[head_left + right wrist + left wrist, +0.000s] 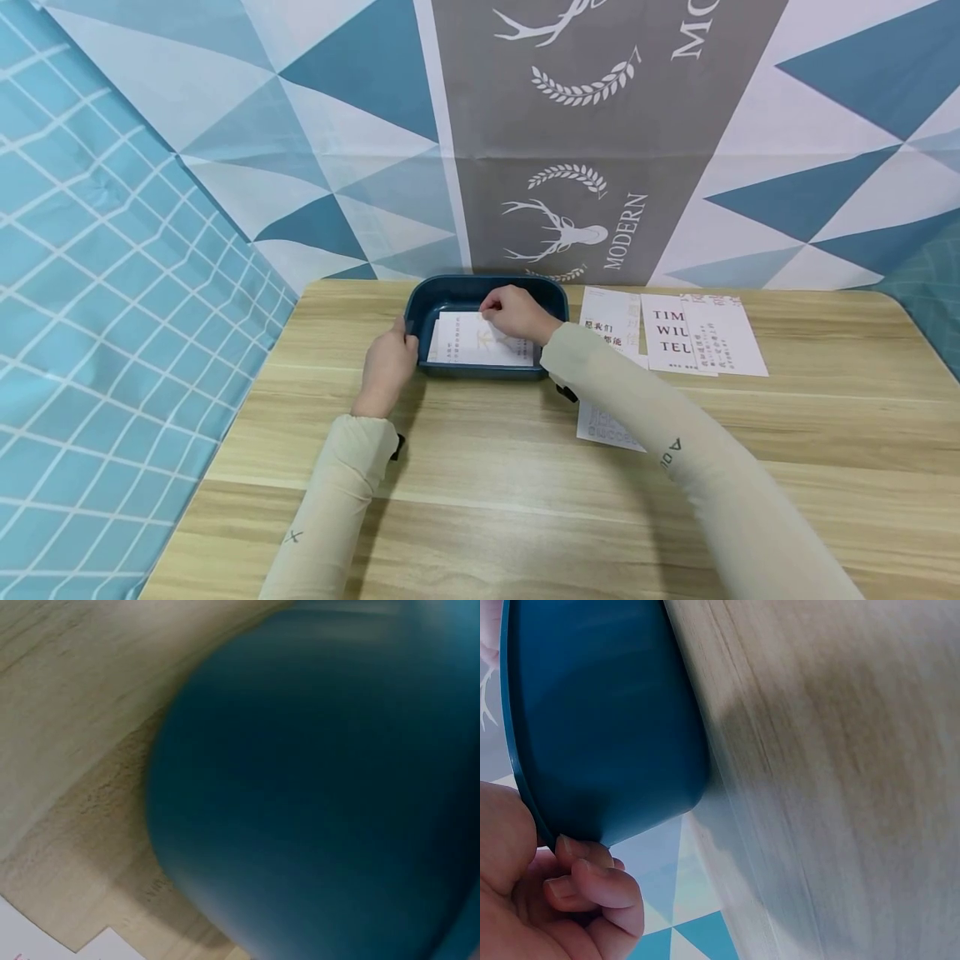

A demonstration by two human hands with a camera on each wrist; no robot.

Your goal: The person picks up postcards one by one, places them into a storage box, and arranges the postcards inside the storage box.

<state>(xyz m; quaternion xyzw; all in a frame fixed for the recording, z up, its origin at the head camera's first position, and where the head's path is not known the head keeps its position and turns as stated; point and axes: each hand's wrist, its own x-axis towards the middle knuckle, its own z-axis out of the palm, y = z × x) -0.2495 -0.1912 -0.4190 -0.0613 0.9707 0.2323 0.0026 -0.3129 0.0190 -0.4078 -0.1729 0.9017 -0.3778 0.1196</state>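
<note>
A dark blue rectangular bin (486,372) stands at the back edge of the table, with white printed cards (461,337) lying in it. My left hand (390,364) grips the bin's left rim; in the left wrist view, the thumb and curled fingers (604,889) of that hand pinch the rim. Over the bin's right half, my right hand (519,315) pinches the top card near its far edge. The right wrist view shows mostly the bin's outer wall (300,787), and the right fingers are out of sight there.
Right of the bin lie several white printed cards, some overlapping: one with red letters (671,333), one with dark writing (735,337), and one partly under the right forearm (611,429). A patterned cloth (375,150) hangs behind the wooden table (480,500).
</note>
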